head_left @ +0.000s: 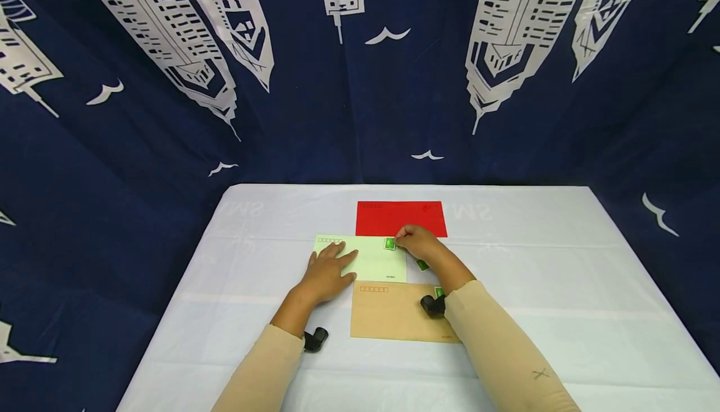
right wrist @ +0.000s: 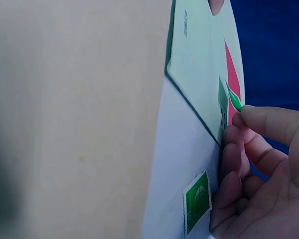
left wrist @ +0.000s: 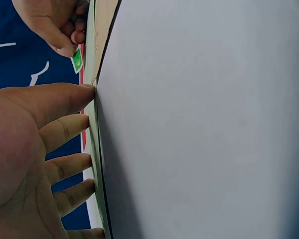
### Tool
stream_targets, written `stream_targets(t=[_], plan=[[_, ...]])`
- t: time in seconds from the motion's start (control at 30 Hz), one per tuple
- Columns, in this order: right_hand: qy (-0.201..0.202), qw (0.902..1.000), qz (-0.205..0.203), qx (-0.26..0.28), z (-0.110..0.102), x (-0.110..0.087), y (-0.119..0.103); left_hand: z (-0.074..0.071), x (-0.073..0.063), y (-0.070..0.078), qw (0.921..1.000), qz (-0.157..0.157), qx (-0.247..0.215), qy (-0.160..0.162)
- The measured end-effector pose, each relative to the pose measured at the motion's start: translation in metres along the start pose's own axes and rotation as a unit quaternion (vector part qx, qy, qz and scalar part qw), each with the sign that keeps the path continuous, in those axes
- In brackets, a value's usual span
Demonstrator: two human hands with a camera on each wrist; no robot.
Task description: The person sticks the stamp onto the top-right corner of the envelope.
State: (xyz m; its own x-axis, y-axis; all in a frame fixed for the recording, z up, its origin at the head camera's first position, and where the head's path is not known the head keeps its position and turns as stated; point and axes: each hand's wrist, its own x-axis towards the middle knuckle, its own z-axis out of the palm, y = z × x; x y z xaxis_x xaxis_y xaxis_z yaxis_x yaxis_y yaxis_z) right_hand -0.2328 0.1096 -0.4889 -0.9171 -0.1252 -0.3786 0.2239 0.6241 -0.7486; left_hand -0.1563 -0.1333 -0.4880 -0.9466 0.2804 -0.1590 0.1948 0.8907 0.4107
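Note:
A light green envelope lies on the white table. My left hand rests on its left part with fingers spread, fingertips touching the paper. Between the thumb and fingers of my right hand is a green postage stamp, pinched by its edge over the envelope's top right corner. From the right wrist view, that stamp stands tilted up off the paper. A second green stamp lies on the table by the right hand's curled lower fingers.
Behind the green envelope lies a red envelope. A brown envelope is nearer the body, bearing a green stamp partly hidden by the right wrist camera. Dark blue patterned cloth hangs past the table's far edge.

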Motion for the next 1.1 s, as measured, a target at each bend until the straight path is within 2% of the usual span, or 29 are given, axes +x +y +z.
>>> stream_targets(t=[0.4, 0.73, 1.1], plan=[[0.002, 0.9999, 0.007, -0.011, -0.0002, -0.0025, -0.0059, 0.0011, 0.0005, -0.0003, 1.0000, 0.001, 0.001, 0.001], [0.031, 0.9990, 0.001, -0.031, 0.0065, 0.0004, -0.0045, 0.0029, 0.0014, -0.0011, 1.0000, 0.001, 0.000, 0.009], [0.043, 0.9981, 0.038, -0.023, 0.0084, 0.0006, -0.0083, 0.0008, 0.0003, 0.0007, 1.0000, 0.003, -0.001, 0.006]])
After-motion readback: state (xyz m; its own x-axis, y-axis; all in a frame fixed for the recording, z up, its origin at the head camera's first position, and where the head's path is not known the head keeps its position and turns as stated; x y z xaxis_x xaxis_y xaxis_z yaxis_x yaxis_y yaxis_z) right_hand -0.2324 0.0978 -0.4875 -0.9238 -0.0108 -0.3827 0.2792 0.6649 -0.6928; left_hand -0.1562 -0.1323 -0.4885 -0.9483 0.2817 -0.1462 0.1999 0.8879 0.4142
